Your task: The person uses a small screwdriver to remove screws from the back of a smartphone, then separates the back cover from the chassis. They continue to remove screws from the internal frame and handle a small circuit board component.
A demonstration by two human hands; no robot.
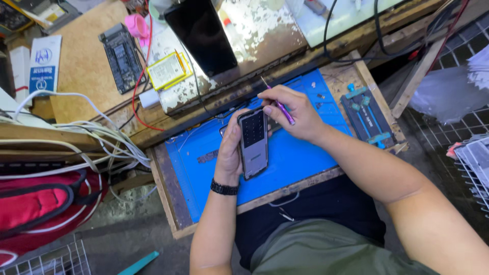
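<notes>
Cluttered repair workspace, seen from above: a worn wooden tabletop carrying a blue work mat as the landmark.

Item 1: one phone, back up, dark panel with a grid of small openings, held over the centre of the blue work mat. The left hand wraps around its left edge in a firm grip.

Item 2: one purple-handled tool, thin, pinched between the fingers of the right hand, which rests closed at the phone's top end.

Step judged: work at the phone's upper edge with the tool tip; the next move would call for a steady grip and fine, precise tip placement.

Beyond the mat's far edge: one large dark phone, one yellow-edged battery, one black circuit board, one pink tape roll.

Right of the mat: one blue-clamped holding jig.

Left of the mat: white cables, several, uncounted; one red bag.
</notes>
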